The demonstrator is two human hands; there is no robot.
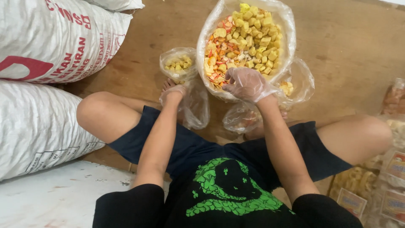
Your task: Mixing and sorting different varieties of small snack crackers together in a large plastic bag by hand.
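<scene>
A person sits cross-legged on a brown wooden floor (346, 46), both hands in thin clear plastic gloves, portioning snack pieces out of a large clear plastic bag (211, 29) that stands open in front of the knees. That big bag is still heaped nearly to its rim with yellow puffed cubes and orange-and-white chips (242, 40), so by the look of it most of the stock remains to be divided. Just left of it, the small clear bag (179, 67) holds only a shallow layer of yellow pieces in its bottom, which suggests this portion is barely begun. A few more small bags lie around the base of the big one: another small bag (295, 84) on the right with a little pile of yellow pieces, and a limp small bag (242, 118) near the right knee with some orange bits inside. The left hand (173, 95) is curled closed around the gathered lower part of the small clear bag, gripping the plastic. The right hand (247, 84) is loosely cupped, fingers bent downward over the near edge of the heap, touching the chips; whether it already encloses any pieces cannot be told. White woven sacks (46, 80) are stacked on the left, and sealed snack packets (390, 177) lie at the right edge.
</scene>
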